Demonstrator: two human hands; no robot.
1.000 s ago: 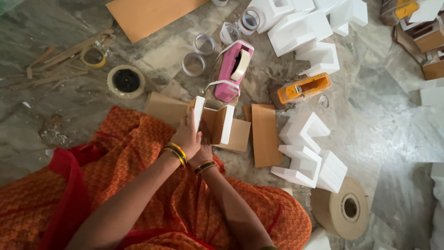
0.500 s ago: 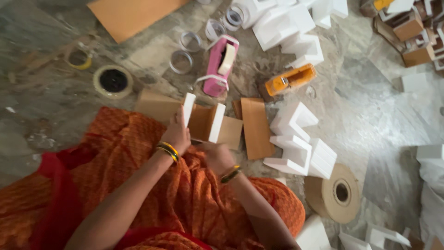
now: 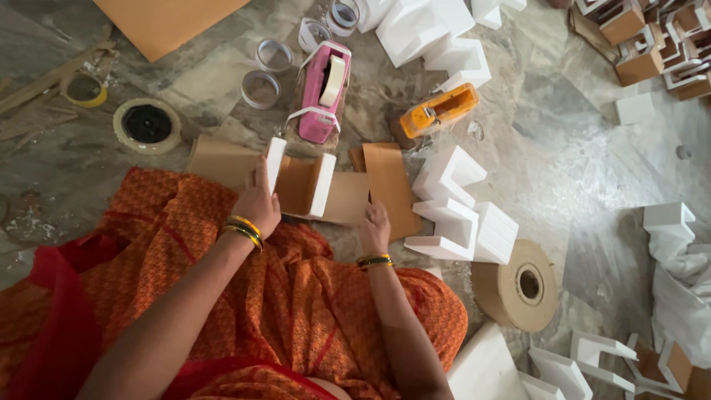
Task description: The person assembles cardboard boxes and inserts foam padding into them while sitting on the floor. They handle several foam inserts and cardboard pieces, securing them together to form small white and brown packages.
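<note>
I sit on a stone floor in an orange garment. My left hand (image 3: 257, 201) grips the left white foam piece (image 3: 275, 164) standing upright on a flat brown cardboard sheet (image 3: 296, 185). A second white foam piece (image 3: 322, 184) stands on the same sheet to the right. My right hand (image 3: 375, 224) rests flat on the right end of the cardboard, beside a brown cardboard panel (image 3: 390, 181). A pink tape dispenser (image 3: 324, 92) sits just beyond the cardboard.
An orange tape dispenser (image 3: 438, 110) lies right of the pink one. White foam corner blocks (image 3: 455, 204) are stacked at right, with a brown paper tape roll (image 3: 518, 285) near my knee. Tape rolls (image 3: 147, 124) and empty cores (image 3: 261, 87) lie at left. More foam and boxes sit at top right.
My right hand has moved from my lap out to the right end of the cardboard. My left hand stays on the left foam piece. The view has shifted slightly.
</note>
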